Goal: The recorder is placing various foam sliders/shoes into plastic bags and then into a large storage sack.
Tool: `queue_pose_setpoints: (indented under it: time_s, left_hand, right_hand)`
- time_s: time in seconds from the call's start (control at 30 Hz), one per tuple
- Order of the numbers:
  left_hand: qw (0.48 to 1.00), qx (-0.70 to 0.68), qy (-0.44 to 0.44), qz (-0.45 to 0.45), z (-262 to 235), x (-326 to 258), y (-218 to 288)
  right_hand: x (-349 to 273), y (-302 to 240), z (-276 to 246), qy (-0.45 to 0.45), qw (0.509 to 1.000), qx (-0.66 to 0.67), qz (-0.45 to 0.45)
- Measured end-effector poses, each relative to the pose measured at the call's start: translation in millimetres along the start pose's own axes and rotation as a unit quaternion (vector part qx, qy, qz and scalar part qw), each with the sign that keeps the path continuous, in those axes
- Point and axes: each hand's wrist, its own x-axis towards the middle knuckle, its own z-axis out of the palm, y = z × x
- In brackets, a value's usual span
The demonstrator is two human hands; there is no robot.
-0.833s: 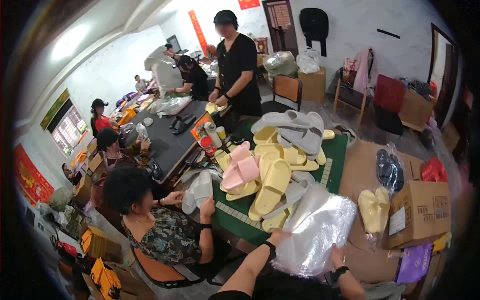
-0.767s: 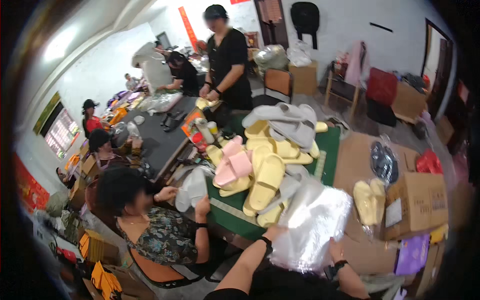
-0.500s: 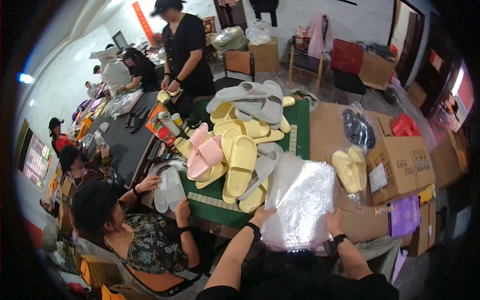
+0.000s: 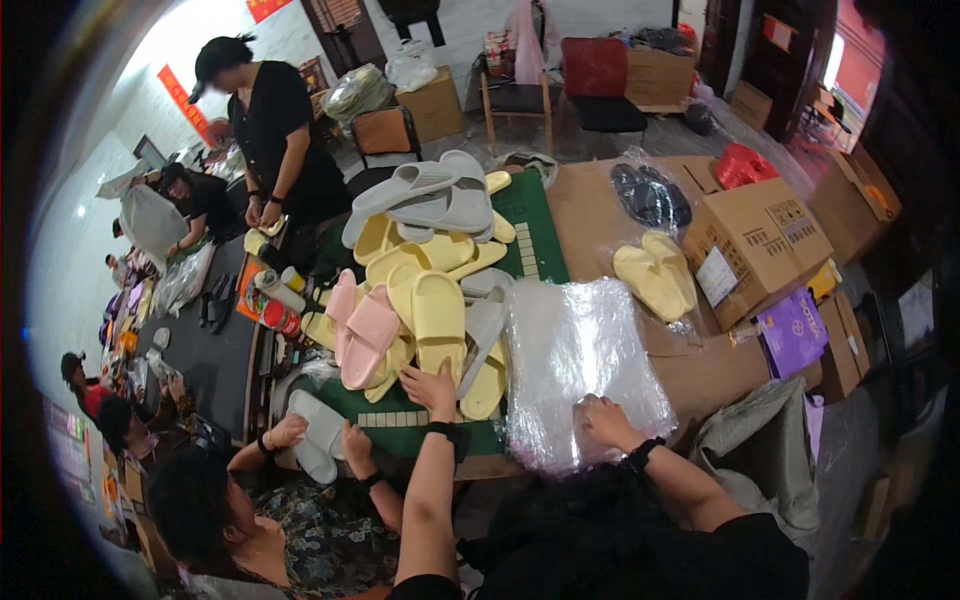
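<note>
Atop pile [image 4: 432,247], yellow slipper [image 4: 437,312] (lengthwise fore-aft)

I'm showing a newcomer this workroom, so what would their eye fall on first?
Probably the heap of yellow, grey and pink slippers on the green mat, with the left hand at its near side. Right of it, shiny clear plastic glints under the right hand. A red bundle lies behind the cardboard box.

Black is what I'm wearing: a black top [image 4: 620,550] with short sleeves, the left sleeve [image 4: 425,587] and the right sleeve [image 4: 757,545] both plain and dark. A black band [image 4: 441,430] circles my left wrist, a second black band [image 4: 645,452] my right — details too small to read — and my left hand [image 4: 430,388] and right hand [image 4: 605,422] are bare.
</note>
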Motion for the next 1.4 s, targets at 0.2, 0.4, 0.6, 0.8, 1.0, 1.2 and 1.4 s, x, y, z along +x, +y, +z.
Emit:
queue_pose_setpoints:
  time_s: [0.2, 0.4, 0.6, 0.8, 1.0, 1.2, 1.4]
  left_hand:
    - [0.935, -0.312, -0.169, -0.01, -31, 20, 38]
    - [0.835, -0.532, -0.116, 0.079, -113, -7, 106]
    - [0.797, -0.559, -0.194, 0.119, -163, -85, 148]
    - [0.754, -0.409, -0.513, 0.021, -66, -164, 111]
    - [0.68, -0.137, -0.696, 0.183, 18, -228, 9]
    - [0.685, 0.143, -0.526, 0.484, -27, -235, 15]
    - [0.716, 0.056, -0.502, 0.482, -11, -241, -7]
  right_hand:
    - [-4, 12, 12, 0.027, 1.0, 0.011, -0.003]
    - [0, 2, 13, 0.032, 0.999, 0.01, 0.012]
    - [1, 7, 7, -0.004, 0.999, 0.041, -0.022]
    - [18, 64, 2, -0.008, 0.645, 0.753, 0.13]
    - [12, 46, -27, 0.076, 0.67, 0.72, 0.167]
    - [9, 60, -22, 0.324, 0.769, 0.54, 0.108]
    - [-17, 16, -110, 0.215, 0.683, 0.698, 0.017]
